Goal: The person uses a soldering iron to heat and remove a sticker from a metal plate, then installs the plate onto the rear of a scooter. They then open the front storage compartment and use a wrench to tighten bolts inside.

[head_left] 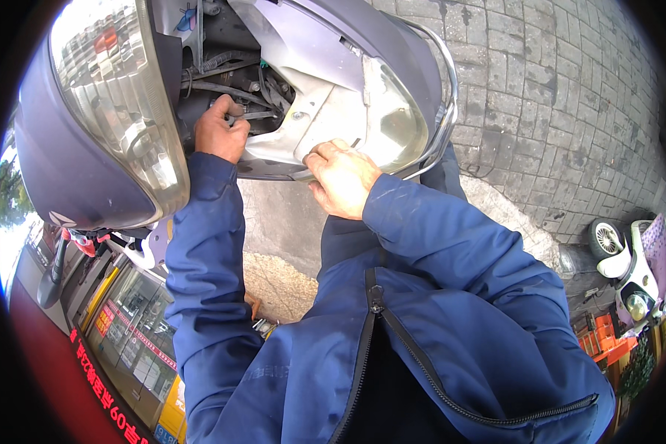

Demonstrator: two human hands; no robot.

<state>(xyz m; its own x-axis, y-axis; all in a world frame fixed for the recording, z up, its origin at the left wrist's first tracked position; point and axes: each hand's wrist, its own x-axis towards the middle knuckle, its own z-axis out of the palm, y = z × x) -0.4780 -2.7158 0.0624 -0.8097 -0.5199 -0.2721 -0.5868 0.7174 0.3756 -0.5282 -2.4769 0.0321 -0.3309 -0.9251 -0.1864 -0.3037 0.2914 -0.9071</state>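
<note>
A purple-grey scooter (325, 22) with an open front section lies before me. My left hand (220, 132) reaches into the opening, its fingers closed in a pinch beside a slim metal piece (257, 115); what lies between the fingertips is hidden. Cables and a ribbed hose (233, 58) run through the dark cavity behind it. My right hand (342, 177) is closed over the near edge of the pale body panel (322, 122), fingers bent on top and thumb toward me. A small dark strip (357, 142) shows by its knuckles; I cannot tell what it is.
The scooter's large headlight section (118, 96) stands close to my left forearm. A clear lamp lens (399, 118) and a metal bar (448, 74) edge the right side. Grey paving (547, 96) stretches beyond. Another scooter (640, 274) is parked at far right; a glass shopfront (133, 333) is lower left.
</note>
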